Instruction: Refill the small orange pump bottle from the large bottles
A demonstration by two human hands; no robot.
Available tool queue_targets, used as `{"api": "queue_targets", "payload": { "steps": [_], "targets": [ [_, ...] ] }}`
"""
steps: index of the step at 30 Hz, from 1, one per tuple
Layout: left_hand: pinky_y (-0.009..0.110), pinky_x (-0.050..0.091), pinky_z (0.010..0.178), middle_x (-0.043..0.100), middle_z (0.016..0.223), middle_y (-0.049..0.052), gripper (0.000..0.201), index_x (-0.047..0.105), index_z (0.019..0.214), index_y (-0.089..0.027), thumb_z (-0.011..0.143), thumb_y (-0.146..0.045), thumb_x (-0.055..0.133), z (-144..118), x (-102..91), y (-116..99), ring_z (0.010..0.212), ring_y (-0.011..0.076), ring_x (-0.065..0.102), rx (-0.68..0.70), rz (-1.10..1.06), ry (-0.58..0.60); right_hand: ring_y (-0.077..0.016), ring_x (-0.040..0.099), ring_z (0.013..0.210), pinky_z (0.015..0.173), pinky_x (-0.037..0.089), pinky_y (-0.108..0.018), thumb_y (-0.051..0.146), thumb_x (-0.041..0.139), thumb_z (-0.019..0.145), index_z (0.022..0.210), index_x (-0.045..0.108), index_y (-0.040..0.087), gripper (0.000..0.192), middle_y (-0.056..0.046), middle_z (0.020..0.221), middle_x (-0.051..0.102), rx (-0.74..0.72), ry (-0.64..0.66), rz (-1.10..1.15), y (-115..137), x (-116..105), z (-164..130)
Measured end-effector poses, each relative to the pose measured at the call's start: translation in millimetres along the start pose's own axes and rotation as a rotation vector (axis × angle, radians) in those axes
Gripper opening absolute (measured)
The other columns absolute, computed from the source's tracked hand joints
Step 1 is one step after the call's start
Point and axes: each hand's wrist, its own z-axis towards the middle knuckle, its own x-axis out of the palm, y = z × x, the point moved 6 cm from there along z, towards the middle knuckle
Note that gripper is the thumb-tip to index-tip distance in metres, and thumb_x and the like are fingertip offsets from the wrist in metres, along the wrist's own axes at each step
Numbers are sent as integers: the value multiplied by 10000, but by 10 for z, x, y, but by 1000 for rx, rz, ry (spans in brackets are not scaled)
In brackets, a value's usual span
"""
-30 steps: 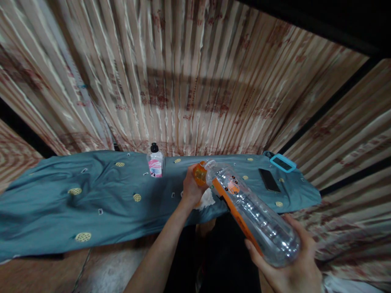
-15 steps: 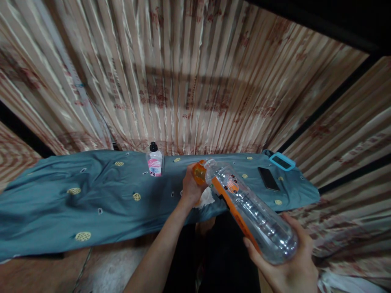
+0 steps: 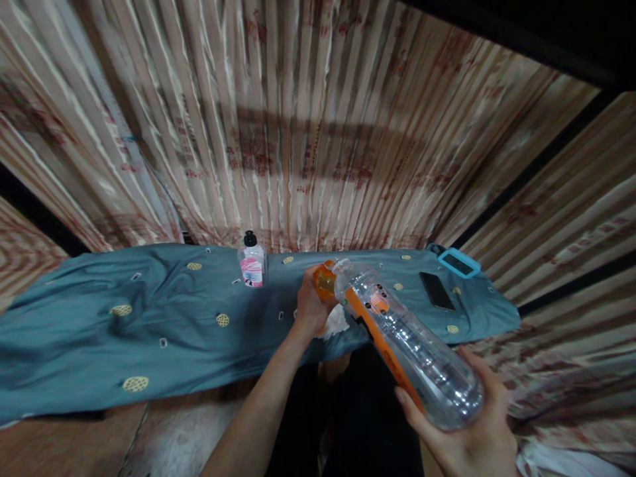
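Note:
My right hand (image 3: 472, 434) is wrapped round the base of a large clear plastic bottle (image 3: 422, 354) with an orange label. The bottle is tilted, its neck pointing up the view and to the left. At its mouth, my left hand (image 3: 311, 308) is closed on a small orange see-through container (image 3: 325, 281). The mouth meets or overlaps this container; I cannot tell whether they touch. No liquid can be made out in the bottle. Partly hidden below my left hand and the bottle neck, a crumpled white tissue (image 3: 335, 322) lies on the cloth.
A teal patterned cloth (image 3: 189, 331) covers the narrow table. Left of my hands stands a small clear bottle (image 3: 252, 268) with a black cap and pink label. A dark phone (image 3: 436, 291) and a blue-framed device (image 3: 460, 264) lie at the right. A pleated curtain (image 3: 298, 132) hangs behind.

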Motion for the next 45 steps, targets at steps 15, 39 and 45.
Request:
{"api": "queue_targets", "payload": {
  "steps": [15,39,45],
  "targets": [
    [379,536,864,674,1081,51,625,481,1145,-206,598,-176,783,23,-2,-9,965,234,679,-46,5,44,-373,681,1025,812,567,-485,788,676,593,1395,421,155,1052,-183,1251,622,-16,17,-61,-31,-13,9],
    [410,520,906,656,1150,77,602,470,1163,-215,621,-157,726,9,4,26,1032,258,666,-21,23,50,-400,660,1057,846,537,-528,868,622,552,1390,436,169,1108,-179,1249,633,131,-9,-5,18,30,-69],
    [418,516,916,651,1160,82,612,471,1176,-205,620,-173,724,0,10,52,1042,261,659,-17,9,49,-413,668,1047,845,540,-540,872,626,530,1394,433,169,1131,-187,1226,647,152,-11,-1,3,41,-83]
  ]
}}
